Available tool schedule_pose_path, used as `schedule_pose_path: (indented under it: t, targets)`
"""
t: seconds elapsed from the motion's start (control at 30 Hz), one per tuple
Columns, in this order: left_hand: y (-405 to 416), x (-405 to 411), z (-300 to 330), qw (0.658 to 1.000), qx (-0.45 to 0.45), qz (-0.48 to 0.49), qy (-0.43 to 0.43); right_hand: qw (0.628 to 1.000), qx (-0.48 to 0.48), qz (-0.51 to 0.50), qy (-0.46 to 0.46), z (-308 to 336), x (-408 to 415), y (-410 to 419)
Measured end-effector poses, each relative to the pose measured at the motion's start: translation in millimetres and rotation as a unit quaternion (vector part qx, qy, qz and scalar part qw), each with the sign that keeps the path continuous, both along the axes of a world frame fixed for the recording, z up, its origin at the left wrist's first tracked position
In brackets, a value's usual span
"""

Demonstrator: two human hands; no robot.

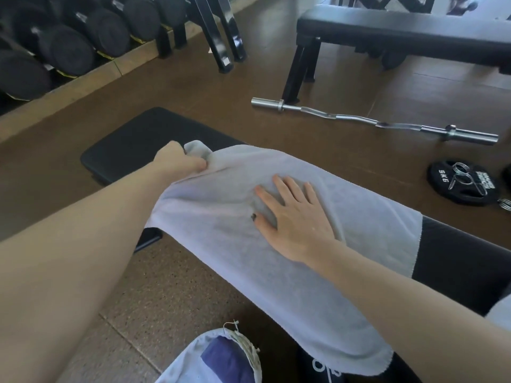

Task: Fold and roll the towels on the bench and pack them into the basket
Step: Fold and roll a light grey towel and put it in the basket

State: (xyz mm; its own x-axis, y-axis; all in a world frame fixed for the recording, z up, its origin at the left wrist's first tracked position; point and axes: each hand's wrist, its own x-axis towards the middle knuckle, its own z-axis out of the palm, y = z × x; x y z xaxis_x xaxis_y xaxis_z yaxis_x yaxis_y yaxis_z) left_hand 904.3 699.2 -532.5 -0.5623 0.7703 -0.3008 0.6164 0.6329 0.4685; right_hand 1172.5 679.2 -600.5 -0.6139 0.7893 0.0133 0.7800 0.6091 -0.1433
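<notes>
While the right hand (297, 217) presses flat with spread fingers on the white towel (276, 272) draped across the black table (456, 261), the left hand (179, 161) grips the towel's far corner.

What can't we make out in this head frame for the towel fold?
- Basket: not in the head view, cut off or out of frame.
- Bench middle: hidden under the towel.
- Left hand fingertips: buried in the towel corner it grips.
- Second towel: clipped by the right edge.
- Under the flat right hand: covered.
- Weight plate brand text: too small to read.
</notes>
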Motion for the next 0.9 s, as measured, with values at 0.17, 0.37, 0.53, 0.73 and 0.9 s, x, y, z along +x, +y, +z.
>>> schedule_pose_path:
  t: [0.17,0.37,0.53,0.73,0.9]
  targets:
    - [4,-6,7,0.997,0.009,0.013,-0.082,1.000,0.002,-0.001,-0.001,0,-1,0]
    - [26,-23,2,0.958,0.263,0.101,-0.056,1.000,0.005,-0.004,-0.004,0,-1,-2]
    - [29,-26,-20,0.976,0.102,0.078,0.173,1.000,0.004,-0.007,0.003,1,-1,-1]
    - [1,9,-45,0.930,0.118,-0.168,0.305,1.000,-0.002,-0.007,0.003,0,-2,-1]
    - [-13,19,-62,0.947,0.011,-0.242,0.211,1.000,-0.004,-0.011,0.001,1,-1,-2]
